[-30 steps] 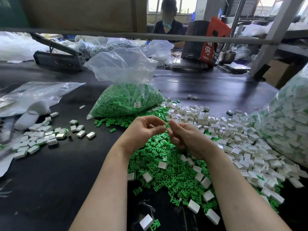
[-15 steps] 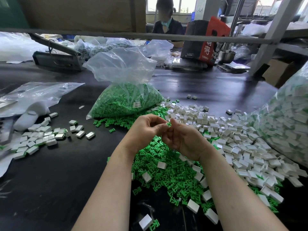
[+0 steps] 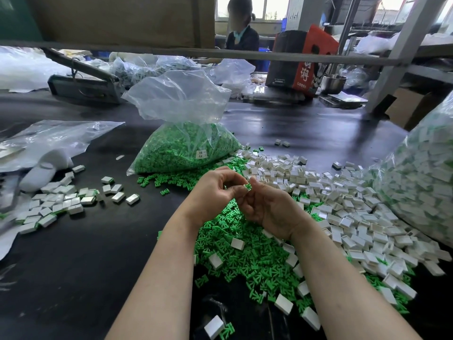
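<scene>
Dial centre: the point where the two hands meet; 12 o'clock points away from the wearer.

1. The black table carries all stock.
2. At 3 o'clock we find a large clear sack of white shells. At 11 o'clock stands an open bag of green parts.
3. The loose white shells spread from 1 to 4 o'clock. The loose green pile lies at 6 o'clock, directly under the wrists. A separate group of white blocks with green showing at their edges lies at 9 o'clock, well apart.
4. The left hand and the right hand are raised above the green pile. Both have their fingers curled inward, and the fingertips of both pinch one piece.
5. That piece, the green insert, sits at 2 o'clock from the left palm and 11 o'clock from the right palm, touching both hands equally.

The insert is bright green with a pale edge beside it. We cannot tell whether a white shell already surrounds it, nor which way its long axis runs; it is too small.

We judge that the next action is pressing the two parts together along the line between the fingertips, running 9 to 3 o'clock.
</scene>
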Demonstrator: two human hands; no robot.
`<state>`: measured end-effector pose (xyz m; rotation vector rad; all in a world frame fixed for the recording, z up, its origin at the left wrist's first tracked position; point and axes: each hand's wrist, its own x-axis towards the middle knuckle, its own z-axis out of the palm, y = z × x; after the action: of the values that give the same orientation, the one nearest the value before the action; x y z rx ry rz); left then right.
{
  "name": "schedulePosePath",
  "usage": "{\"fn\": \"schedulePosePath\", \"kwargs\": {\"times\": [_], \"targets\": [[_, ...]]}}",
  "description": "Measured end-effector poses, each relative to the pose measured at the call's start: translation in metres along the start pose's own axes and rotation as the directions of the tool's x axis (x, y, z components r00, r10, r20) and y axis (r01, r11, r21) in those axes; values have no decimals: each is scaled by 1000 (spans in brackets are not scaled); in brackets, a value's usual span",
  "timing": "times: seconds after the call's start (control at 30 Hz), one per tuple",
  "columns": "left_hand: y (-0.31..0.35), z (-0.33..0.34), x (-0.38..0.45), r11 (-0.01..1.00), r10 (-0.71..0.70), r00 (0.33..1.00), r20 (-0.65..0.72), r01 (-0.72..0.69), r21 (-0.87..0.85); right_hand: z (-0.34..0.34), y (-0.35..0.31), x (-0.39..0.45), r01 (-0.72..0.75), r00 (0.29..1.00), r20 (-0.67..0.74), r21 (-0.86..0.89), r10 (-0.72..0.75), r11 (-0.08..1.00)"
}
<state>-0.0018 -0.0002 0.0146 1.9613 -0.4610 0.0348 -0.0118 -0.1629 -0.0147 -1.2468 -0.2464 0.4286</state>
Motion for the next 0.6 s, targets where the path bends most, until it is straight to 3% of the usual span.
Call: {"fn": "schedulePosePath", "kwargs": {"times": [0.6], "targets": [[1,5,-2,999,-17,1000,-11,17,-44,3,-3,-2,9,1000,11,-17,-9,1000]]}}
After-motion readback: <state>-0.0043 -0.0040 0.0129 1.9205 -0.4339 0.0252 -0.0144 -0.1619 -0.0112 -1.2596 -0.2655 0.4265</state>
